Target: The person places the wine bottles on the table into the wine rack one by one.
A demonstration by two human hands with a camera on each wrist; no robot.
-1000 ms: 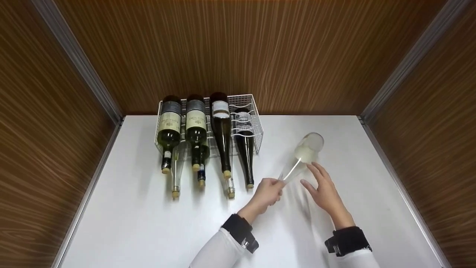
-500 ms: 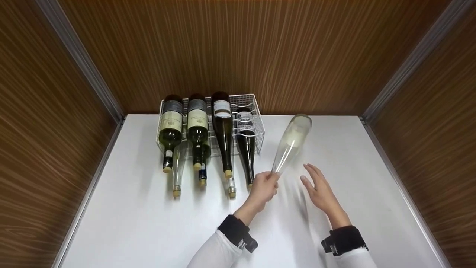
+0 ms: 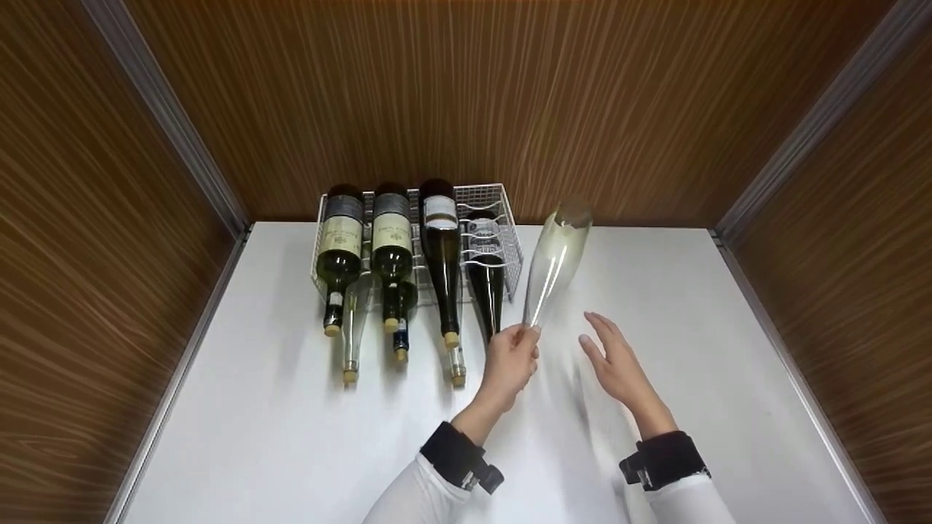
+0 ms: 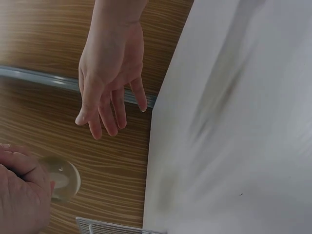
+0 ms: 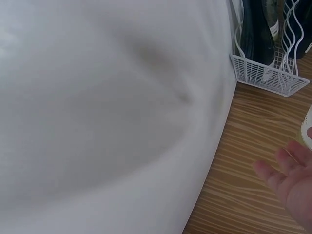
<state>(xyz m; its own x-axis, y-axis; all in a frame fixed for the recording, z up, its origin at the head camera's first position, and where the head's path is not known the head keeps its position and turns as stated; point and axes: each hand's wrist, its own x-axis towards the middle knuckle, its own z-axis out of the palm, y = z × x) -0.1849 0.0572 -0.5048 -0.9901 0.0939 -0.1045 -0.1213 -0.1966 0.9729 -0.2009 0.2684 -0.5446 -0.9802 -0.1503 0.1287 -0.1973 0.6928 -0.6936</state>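
My left hand (image 3: 510, 364) grips a clear glass bottle (image 3: 555, 262) by its neck, the base tilted up and away. The bottle is held above the table, right of a white wire rack (image 3: 513, 255). In the left wrist view the bottle's rounded base (image 4: 66, 178) shows past the curled fingers. My right hand (image 3: 619, 364) hovers to the right of the bottle, apart from it, fingers extended and holding nothing. Dark bottles (image 3: 440, 255) lie on the rack with corked necks toward me, and clear bottles (image 3: 354, 320) lie beneath them.
A white tabletop (image 3: 728, 364) spreads under the hands. Wood-grain panels (image 3: 466, 94) close it in at the back and sides, with metal strips (image 3: 786, 138) at the corners. At the rack's upper right, above a dark labelled bottle (image 3: 484, 269), a wavy wire row holds no bottle.
The left hand has swung the clear bottle up and leftward, its base rising toward the back, nearer the rack. The right hand, once near the bottle, has shifted slightly left and stays apart.
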